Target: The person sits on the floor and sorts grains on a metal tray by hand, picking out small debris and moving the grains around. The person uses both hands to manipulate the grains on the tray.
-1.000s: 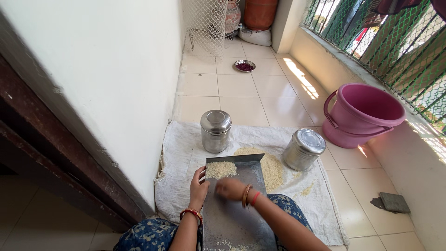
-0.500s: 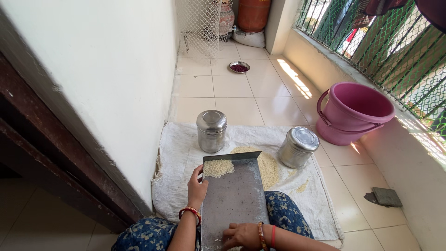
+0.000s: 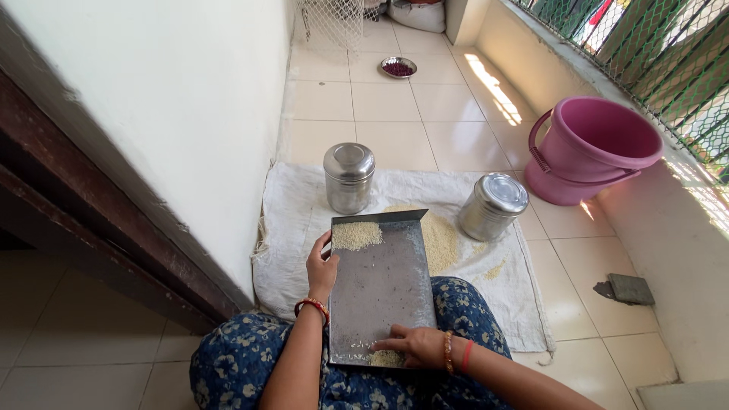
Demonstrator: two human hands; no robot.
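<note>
A flat grey metal tray (image 3: 383,285) rests on my lap, which is covered in blue patterned cloth. My left hand (image 3: 320,267) grips the tray's left edge, thumb on top. My right hand (image 3: 414,346) lies at the tray's near end, fingers spread on a small patch of pale grain (image 3: 386,358). A second heap of grain (image 3: 355,235) sits at the tray's far left corner. Beyond the tray, more grain (image 3: 440,239) is piled on a white cloth (image 3: 292,243) spread on the tiled floor.
Two lidded steel canisters stand on the cloth, one at the back left (image 3: 348,178) and one at the right (image 3: 493,206). A pink bucket (image 3: 591,148) stands by the right wall. A small steel plate of dark red bits (image 3: 399,67) lies far back. A white wall (image 3: 167,114) runs close on the left.
My right hand went from the tray's far part to its near end and now rests on the grain there. The view tilted down a little. My left hand kept its grip.
</note>
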